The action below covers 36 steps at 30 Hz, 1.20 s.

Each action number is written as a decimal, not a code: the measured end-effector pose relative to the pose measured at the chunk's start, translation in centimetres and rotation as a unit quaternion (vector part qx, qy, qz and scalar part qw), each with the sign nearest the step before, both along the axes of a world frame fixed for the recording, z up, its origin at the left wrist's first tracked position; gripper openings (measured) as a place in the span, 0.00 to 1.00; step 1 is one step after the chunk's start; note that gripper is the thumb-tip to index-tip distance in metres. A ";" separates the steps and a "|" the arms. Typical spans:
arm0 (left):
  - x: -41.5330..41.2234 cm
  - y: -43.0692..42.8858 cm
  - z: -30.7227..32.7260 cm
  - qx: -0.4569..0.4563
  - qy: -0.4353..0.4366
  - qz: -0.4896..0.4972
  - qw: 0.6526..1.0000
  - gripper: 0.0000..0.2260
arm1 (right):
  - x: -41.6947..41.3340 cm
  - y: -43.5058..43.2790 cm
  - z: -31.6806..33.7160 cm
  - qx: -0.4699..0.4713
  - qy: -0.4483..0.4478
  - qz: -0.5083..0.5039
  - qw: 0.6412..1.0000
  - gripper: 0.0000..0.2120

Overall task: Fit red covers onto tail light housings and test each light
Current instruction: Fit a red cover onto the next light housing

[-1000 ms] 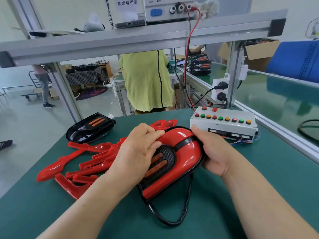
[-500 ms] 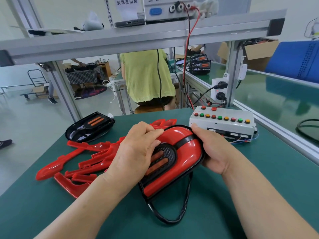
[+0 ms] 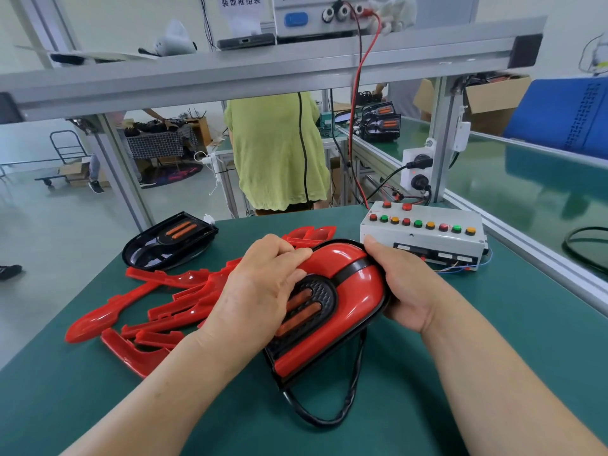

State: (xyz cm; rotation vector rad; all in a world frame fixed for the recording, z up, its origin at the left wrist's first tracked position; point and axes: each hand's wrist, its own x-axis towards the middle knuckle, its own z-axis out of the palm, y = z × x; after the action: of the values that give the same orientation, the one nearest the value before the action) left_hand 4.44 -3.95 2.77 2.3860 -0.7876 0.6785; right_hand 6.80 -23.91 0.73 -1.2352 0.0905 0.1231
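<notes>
The tail light (image 3: 342,317) lies in the middle of the bench (image 3: 493,373), a little toward the near edge, with both hands on it. The left hand (image 3: 260,291) lies over its left side, fingers bent down onto the upper rim of the red cover (image 3: 358,287) as if pressing it home. The right hand (image 3: 404,291) grips the right rim, thumb on the far edge and fingers curled underneath. The cover looks seated all round the black housing (image 3: 324,291), so fitting this one seems nearly or fully done.

Its black cable (image 3: 332,413) loops loose toward the near edge and joins nothing in view, so the test is probably still to come. The white test box (image 3: 424,238) with coloured buttons stands at the far right corner, just beyond the right hand.

Much work remains. A heap of loose red covers (image 3: 158,311) sits left of the light, and one bare black housing (image 3: 171,245) waits at the far left corner.
</notes>
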 end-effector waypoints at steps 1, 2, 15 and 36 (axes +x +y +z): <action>0.0 0.0 0.0 -0.001 -0.003 -0.003 1.000 0.14 | 0.0 0.0 0.0 0.002 -0.001 0.001 1.000 0.17; 0.1 0.0 -0.1 -0.003 -0.002 -0.006 1.000 0.14 | 0.0 0.0 0.0 0.002 -0.003 0.004 1.000 0.17; 0.2 0.2 -0.1 -0.022 -0.003 -0.012 1.000 0.13 | -0.1 -0.2 -0.1 -0.002 -0.015 0.033 0.999 0.19; 0.4 0.2 -0.5 -0.056 0.012 -0.018 0.998 0.15 | -0.3 -0.5 0.2 0.018 0.022 0.056 0.998 0.16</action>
State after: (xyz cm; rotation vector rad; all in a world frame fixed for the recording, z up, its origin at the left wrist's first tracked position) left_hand 4.85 -3.80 2.25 2.2696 -0.7613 0.6599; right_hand 6.51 -24.42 0.88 -1.2012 0.0566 0.2494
